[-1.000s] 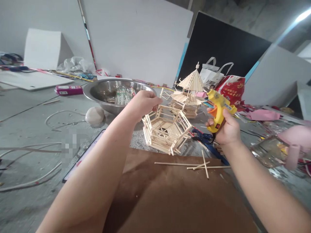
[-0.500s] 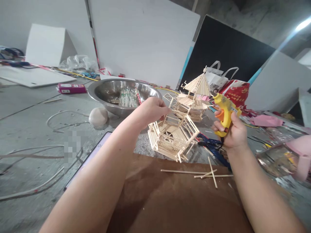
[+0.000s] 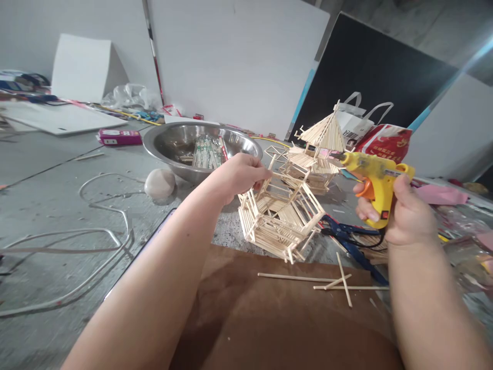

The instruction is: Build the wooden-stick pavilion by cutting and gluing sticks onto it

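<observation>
My left hand (image 3: 246, 174) is closed, its fingertips pinching a thin wooden stick (image 3: 272, 163) at the back rim of an open model frame built of sticks (image 3: 279, 226). The frame leans on the ground, its hollow inside facing up. My right hand (image 3: 404, 213) grips a yellow glue gun (image 3: 375, 177) with an orange trigger; its nozzle points left, apart from the frame. Behind stands a stick pavilion with a pointed roof (image 3: 321, 136). Several loose sticks (image 3: 296, 278) lie in front on a brown sheet (image 3: 239, 318).
A steel basin (image 3: 165, 154) holding packaged sticks sits behind my left hand. Blue-handled pliers (image 3: 346, 239) lie right of the frame. A pale round object (image 3: 159, 184), a white cable (image 3: 96, 231) and a phone edge are on the left. A red bag (image 3: 385, 143) stands behind the glue gun.
My right hand has moved right and turned the glue gun more side-on. My left hand stays at the frame's rim. The view has shifted slightly.
</observation>
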Available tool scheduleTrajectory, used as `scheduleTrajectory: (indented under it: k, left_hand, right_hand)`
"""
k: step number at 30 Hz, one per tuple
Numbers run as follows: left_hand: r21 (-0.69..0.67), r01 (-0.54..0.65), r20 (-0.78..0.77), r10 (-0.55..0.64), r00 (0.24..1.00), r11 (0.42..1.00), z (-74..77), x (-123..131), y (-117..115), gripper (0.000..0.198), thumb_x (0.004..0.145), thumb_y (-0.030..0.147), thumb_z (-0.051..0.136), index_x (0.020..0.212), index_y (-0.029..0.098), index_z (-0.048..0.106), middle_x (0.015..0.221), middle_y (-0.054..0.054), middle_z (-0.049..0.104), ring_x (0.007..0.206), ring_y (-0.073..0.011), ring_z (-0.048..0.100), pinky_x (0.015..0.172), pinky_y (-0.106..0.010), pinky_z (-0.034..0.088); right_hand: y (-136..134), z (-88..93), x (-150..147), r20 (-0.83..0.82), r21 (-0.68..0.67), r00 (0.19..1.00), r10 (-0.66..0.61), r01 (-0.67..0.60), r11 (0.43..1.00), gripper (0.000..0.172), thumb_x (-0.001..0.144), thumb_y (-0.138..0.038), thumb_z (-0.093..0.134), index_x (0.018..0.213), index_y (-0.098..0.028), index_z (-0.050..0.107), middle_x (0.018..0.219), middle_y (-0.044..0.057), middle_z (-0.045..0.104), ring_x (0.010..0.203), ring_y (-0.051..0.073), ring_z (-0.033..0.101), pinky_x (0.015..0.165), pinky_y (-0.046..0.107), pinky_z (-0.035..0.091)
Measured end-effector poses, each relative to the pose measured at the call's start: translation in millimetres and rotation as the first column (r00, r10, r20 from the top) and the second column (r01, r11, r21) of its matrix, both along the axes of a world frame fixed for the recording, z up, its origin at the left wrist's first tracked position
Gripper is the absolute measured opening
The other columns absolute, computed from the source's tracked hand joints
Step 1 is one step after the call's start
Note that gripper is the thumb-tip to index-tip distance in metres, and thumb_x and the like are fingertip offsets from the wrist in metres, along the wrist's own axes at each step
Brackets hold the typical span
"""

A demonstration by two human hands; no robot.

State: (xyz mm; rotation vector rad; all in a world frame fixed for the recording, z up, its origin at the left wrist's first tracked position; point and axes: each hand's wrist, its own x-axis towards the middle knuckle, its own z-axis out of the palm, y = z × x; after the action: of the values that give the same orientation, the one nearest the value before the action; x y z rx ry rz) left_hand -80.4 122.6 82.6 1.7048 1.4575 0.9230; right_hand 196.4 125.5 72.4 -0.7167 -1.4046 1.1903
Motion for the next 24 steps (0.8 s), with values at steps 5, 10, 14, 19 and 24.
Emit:
scheduleTrajectory:
  k: [5, 10, 14, 19, 24]
  left_hand:
    - [-0.015, -0.008, -0.034, 0.008, 0.999, 1.000, -0.9, 0, 0, 0.027, 0.068, 0.034, 0.052, 0.050, 0.015, 0.046, 0.051, 0.000, 0.044, 0.041, -0.0041, 0.031, 0.046, -0.024, 0.020]
    - [-0.065, 0.029, -0.075, -0.034, 0.997, 0.997, -3.1, 0, 1, 0.028, 0.069, 0.040, 0.051, 0.055, 0.015, 0.047, 0.053, 0.000, 0.046, 0.043, -0.0041, 0.030, 0.047, -0.023, 0.020]
    - [-0.081, 0.056, -0.085, -0.063, 0.994, 0.995, -3.8, 0, 1, 0.024, 0.069, 0.036, 0.051, 0.056, 0.016, 0.047, 0.053, 0.000, 0.048, 0.042, -0.0044, 0.030, 0.046, -0.023, 0.021]
    - [-0.084, 0.066, -0.096, -0.074, 0.993, 0.994, -6.0, 2, 1, 0.021, 0.068, 0.033, 0.051, 0.055, 0.017, 0.046, 0.051, 0.000, 0.048, 0.041, -0.0051, 0.031, 0.044, -0.024, 0.021]
    - [-0.076, 0.073, -0.114, -0.081, 0.990, 0.994, -8.5, 3, 1, 0.020, 0.066, 0.035, 0.053, 0.057, 0.017, 0.048, 0.051, 0.002, 0.047, 0.042, -0.0052, 0.031, 0.044, -0.023, 0.021]
  right_hand:
    - [0, -2.6, -1, 0.036, -0.022, 0.999, 0.007, -0.006, 1.000, 0.039, 0.067, -0.052, 0.052, 0.082, -0.016, 0.060, 0.073, 0.004, 0.062, 0.029, 0.007, 0.039, 0.030, 0.026, 0.034]
    - [-11, -9.4, -9, 0.103, -0.167, 0.992, 0.072, -0.054, 0.984, 0.033, 0.074, -0.047, 0.048, 0.083, -0.017, 0.058, 0.071, 0.004, 0.062, 0.033, 0.007, 0.044, 0.031, 0.023, 0.032]
    - [-19, -17.4, -19, 0.209, -0.182, 0.966, 0.150, -0.113, 0.977, 0.028, 0.076, -0.045, 0.047, 0.087, -0.021, 0.058, 0.067, 0.003, 0.061, 0.034, 0.009, 0.044, 0.031, 0.022, 0.031]
    - [-23, -26.5, -31, 0.261, -0.252, 0.933, 0.247, -0.181, 0.951, 0.028, 0.076, -0.044, 0.046, 0.081, -0.021, 0.060, 0.060, 0.001, 0.057, 0.035, 0.008, 0.043, 0.032, 0.022, 0.032]
    - [-25, -32.1, -38, 0.284, -0.270, 0.919, 0.273, -0.196, 0.943, 0.026, 0.077, -0.043, 0.047, 0.081, -0.020, 0.059, 0.059, 0.000, 0.056, 0.035, 0.007, 0.043, 0.033, 0.021, 0.031]
